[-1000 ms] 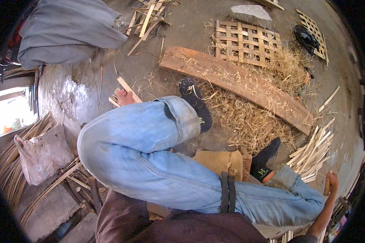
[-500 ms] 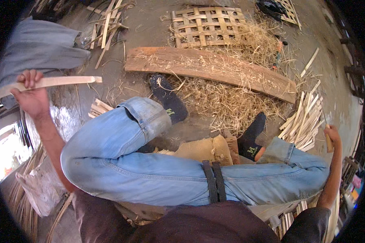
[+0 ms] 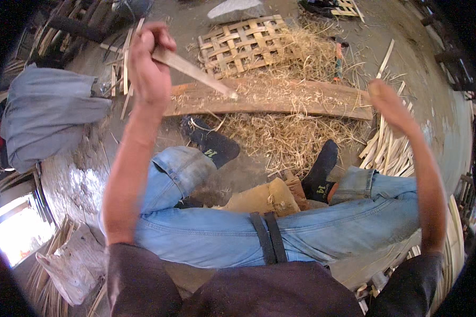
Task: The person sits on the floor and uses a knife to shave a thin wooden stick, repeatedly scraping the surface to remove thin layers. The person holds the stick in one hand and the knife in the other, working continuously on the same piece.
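Observation:
My left hand (image 3: 150, 68) is raised at the upper left, its fingers closed on one end of a pale, flat bamboo strip (image 3: 195, 74). The strip slants down to the right, its free end over the wooden plank (image 3: 301, 100). On the right, my right hand (image 3: 390, 108) is closed near the plank's right end, slightly smeared by motion. The wooden-handled knife seen in it half a second earlier is now mostly hidden by the hand. Curly shavings (image 3: 269, 140) lie on and around the plank, in front of my feet.
A woven bamboo panel (image 3: 243, 45) and a grey stone (image 3: 235, 10) lie beyond the plank. A pile of split strips (image 3: 394, 148) is at the right, near an orange-handled tool (image 3: 338, 61). Grey cloth (image 3: 53, 116) hangs at the left. A tan pad (image 3: 264, 198) lies by my legs.
My left hand has swung right and forward with the bamboo strip, which now points toward the plank. My right hand has moved forward and left from beside my knee.

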`<move>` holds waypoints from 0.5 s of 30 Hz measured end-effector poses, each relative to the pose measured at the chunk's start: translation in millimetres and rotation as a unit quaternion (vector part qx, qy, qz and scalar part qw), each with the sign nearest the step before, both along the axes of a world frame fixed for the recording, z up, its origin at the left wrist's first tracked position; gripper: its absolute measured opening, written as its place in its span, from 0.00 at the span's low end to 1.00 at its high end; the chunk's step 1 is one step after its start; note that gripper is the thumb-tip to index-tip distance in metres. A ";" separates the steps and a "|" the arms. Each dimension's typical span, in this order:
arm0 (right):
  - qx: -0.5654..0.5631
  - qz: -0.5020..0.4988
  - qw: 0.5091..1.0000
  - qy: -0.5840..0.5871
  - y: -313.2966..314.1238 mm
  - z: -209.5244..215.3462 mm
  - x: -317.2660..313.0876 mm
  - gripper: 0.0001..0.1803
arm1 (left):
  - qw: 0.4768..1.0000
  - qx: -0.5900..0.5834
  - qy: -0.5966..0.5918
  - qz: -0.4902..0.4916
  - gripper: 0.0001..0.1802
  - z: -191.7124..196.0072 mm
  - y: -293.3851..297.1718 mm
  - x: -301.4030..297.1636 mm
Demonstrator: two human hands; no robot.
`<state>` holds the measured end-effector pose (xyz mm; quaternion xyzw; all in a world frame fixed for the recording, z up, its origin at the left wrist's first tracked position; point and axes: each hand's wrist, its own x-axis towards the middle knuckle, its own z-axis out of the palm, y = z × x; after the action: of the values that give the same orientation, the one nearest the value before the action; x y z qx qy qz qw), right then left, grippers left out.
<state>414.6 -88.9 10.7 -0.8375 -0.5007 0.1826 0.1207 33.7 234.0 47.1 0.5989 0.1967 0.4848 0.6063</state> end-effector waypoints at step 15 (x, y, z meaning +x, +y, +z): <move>0.011 -0.061 0.917 0.393 60.3 -72.0 -287.1 0.28 | 0.981 -0.124 -0.117 0.092 0.13 -53.0 -80.6 -31.0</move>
<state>127.5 -28.6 -61.2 -0.7254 -0.3630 0.4841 0.3282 2.8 153.3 -6.0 0.4377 0.2375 0.5770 0.6474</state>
